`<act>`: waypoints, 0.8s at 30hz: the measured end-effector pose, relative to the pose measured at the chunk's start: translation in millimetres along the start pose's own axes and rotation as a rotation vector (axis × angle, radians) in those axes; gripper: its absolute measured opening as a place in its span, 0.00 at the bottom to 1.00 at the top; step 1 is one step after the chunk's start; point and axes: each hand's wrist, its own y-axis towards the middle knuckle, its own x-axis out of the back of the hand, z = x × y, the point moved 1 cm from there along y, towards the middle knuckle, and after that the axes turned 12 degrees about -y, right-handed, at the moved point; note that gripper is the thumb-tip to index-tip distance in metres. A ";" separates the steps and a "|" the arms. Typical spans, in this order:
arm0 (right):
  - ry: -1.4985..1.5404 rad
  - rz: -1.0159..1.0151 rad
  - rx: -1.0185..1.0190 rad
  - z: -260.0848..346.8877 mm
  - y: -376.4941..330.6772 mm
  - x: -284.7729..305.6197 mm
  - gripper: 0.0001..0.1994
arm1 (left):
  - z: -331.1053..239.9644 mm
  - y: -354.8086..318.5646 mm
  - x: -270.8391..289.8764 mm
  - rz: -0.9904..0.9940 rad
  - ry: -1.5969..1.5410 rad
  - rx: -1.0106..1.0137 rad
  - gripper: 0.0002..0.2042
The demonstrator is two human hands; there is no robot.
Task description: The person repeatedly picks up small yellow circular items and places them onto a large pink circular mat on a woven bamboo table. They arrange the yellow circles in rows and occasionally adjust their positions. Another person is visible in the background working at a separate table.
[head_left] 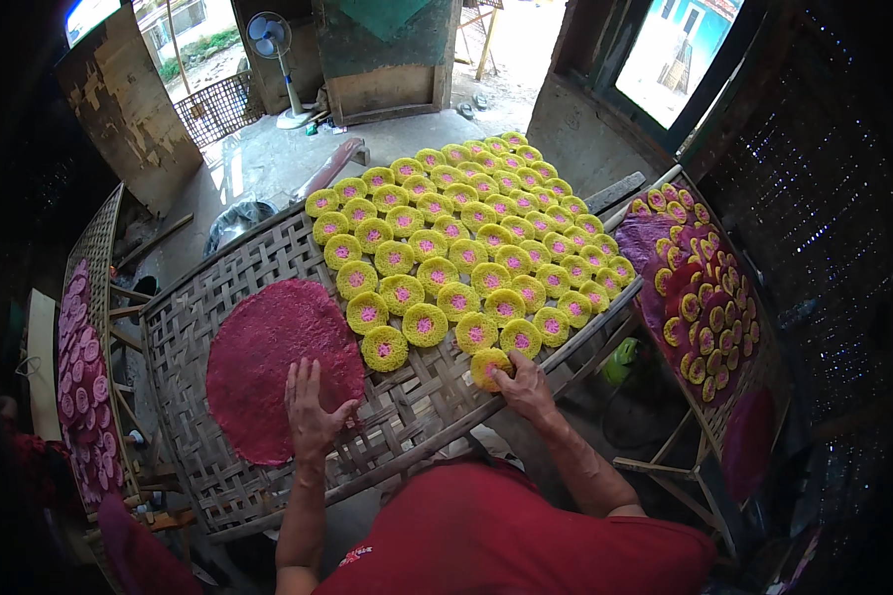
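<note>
filling most of the view, a big woven bamboo tray (268, 466) lies tilted before the person, and the work in hand looks like laying out small cakes on it in rows. a broad flat magenta sheet (263, 362) covers the tray's near left part; to its right and beyond, rows of small round yellow discs with pink centres (466, 238) run toward the far edge, packed just beside one another. the left hand (313, 407) rests flat and spread on the sheet's near right edge, holding nothing. the right hand (524, 385) pinches one yellow disc (488, 365) at the tray's near right rim, at the end of the nearest row, fingers closed on it while it touches the weave. i judge the step to be placing this disc; the next move would call for letting go cleanly and keeping it just beside its neighbours without overlap. more trays of similar pieces stand at the right (704, 297) and left (84, 377).
</note>
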 end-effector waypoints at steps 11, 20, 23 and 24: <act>0.179 -0.230 0.100 70.5 -42.3 44.3 0.21 | 26.9 -17.5 1.6 -0.135 -0.057 -0.102 0.19; 1.347 0.483 1.448 186.1 -99.7 115.0 0.17 | 20.0 -28.6 75.2 -0.845 -0.997 0.362 0.15; 1.264 0.558 1.402 205.3 -104.2 89.0 0.17 | 20.4 -50.3 112.6 -1.166 -1.346 0.007 0.18; 1.252 0.589 1.394 211.8 -106.0 80.7 0.17 | 30.2 -63.7 133.4 -1.305 -1.345 0.088 0.19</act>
